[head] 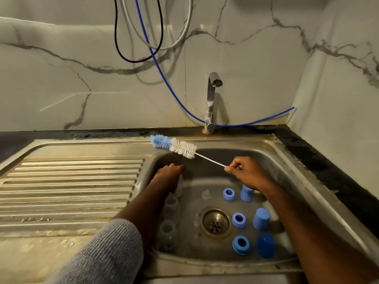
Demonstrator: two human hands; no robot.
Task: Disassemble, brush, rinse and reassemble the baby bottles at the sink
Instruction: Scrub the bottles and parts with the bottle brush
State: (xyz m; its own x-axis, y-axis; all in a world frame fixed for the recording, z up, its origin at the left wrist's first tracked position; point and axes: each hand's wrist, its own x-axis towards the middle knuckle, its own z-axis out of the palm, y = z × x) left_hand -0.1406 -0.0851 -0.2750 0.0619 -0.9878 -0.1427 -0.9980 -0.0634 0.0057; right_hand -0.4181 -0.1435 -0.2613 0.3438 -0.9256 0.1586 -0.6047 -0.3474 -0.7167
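Grey knitted sleeve (106,255) nearest, on the left forearm, over the front rim of the steel sink (307,173). Between the two forearms, on the basin floor: drain (215,222), ringed by loose bottle parts. Right of the drain, under the right forearm: three blue collars (239,220) in a column, openings up, and beside them three blue caps (261,219). Two clear teats (206,194), faint, left of the collars. Along the basin's left wall, beneath the left forearm: clear bottle bodies (171,206) standing in a row, the farthest mostly hidden.

Left hand (169,174) at the far end of that row, fingers curled downward over the top of the farthest bottle; whether actually gripping it, cannot tell. Right hand (244,171) closed, thumb and fingers pinching the wire end of the bottle brush (174,145). Brush angled up and left from the right hand, blue-and-white bristle head over the sink's far rim, beyond the left hand.

Farther back: chrome tap (212,99) beyond the right hand; ribbed drainboard (71,187) left of the left hand; dark desk (328,167) edging the sink; marble-patterned wall (61,78) with hanging hoses (147,37).
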